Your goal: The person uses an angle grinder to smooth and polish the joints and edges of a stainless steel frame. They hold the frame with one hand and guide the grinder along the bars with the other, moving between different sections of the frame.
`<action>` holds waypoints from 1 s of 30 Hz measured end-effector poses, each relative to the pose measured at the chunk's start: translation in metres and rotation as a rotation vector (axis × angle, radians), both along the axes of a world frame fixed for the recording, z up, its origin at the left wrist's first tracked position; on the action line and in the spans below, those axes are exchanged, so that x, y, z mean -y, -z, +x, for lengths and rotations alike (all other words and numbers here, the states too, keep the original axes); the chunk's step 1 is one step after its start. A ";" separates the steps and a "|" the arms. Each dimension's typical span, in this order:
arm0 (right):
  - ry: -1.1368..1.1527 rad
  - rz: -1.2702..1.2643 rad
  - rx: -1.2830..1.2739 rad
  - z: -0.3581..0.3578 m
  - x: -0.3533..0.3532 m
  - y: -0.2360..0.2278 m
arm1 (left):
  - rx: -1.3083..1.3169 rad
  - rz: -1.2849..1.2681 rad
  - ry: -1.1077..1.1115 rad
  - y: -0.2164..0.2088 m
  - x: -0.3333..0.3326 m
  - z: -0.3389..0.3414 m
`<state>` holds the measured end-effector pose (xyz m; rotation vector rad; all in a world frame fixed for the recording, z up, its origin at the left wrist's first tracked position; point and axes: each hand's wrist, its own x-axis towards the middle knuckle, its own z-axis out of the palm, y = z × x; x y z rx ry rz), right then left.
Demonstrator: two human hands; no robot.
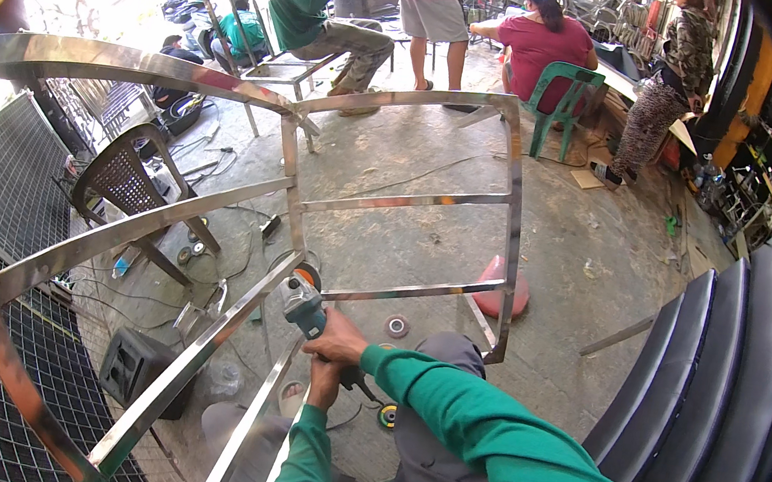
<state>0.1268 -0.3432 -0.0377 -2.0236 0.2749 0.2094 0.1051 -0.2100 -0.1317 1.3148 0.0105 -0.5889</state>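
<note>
A green-grey angle grinder is gripped in both my hands, low in the middle of the view. My right hand wraps its body just behind the head, and my left hand is closed farther back, lower down. The orange-edged disc sits at a joint of a shiny metal tube frame; whether it touches the metal I cannot tell. This chair-like frame stands around and in front of me, its curved bars reaching left and its bare tubes running down past my left arm. My fingertips are partly hidden.
Loose discs and cables lie on the concrete floor. A black speaker, brown plastic chair and dark mesh panel are left. Black padded slats line the right. A red object lies behind the frame; several people are farther back.
</note>
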 end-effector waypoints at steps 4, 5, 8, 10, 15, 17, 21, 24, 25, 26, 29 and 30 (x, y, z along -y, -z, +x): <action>-0.004 -0.021 0.019 0.000 0.000 0.005 | -0.071 0.068 0.022 0.004 0.000 0.000; -0.014 -0.024 0.013 0.000 0.001 0.005 | -0.023 0.032 0.028 0.005 0.001 -0.001; -0.045 -0.048 0.003 0.000 0.005 0.003 | 0.017 -0.005 0.009 0.007 0.004 -0.002; -0.044 -0.045 -0.001 -0.002 0.006 -0.002 | -0.005 -0.035 -0.007 0.007 0.004 -0.002; -0.024 -0.049 -0.022 -0.005 0.004 -0.011 | 0.003 -0.017 0.016 0.002 0.001 -0.002; -0.030 -0.050 -0.018 -0.004 0.004 -0.011 | 0.004 -0.025 0.000 0.001 0.001 -0.002; -0.024 -0.053 -0.015 -0.003 0.005 -0.005 | 0.002 -0.021 -0.006 0.003 0.003 -0.003; -0.007 -0.048 -0.008 -0.002 0.002 0.000 | 0.007 -0.025 0.000 0.009 0.001 -0.002; -0.013 -0.047 0.011 -0.002 0.002 0.001 | -0.018 -0.022 -0.010 0.012 0.000 -0.001; -0.014 -0.055 0.004 -0.002 0.002 0.001 | -0.010 -0.042 0.004 0.015 -0.001 0.000; -0.043 -0.074 -0.013 -0.003 0.003 0.000 | -0.057 -0.057 0.013 0.023 0.000 -0.003; -0.050 -0.085 -0.045 -0.004 0.003 0.000 | -0.061 -0.057 0.012 0.024 0.001 -0.005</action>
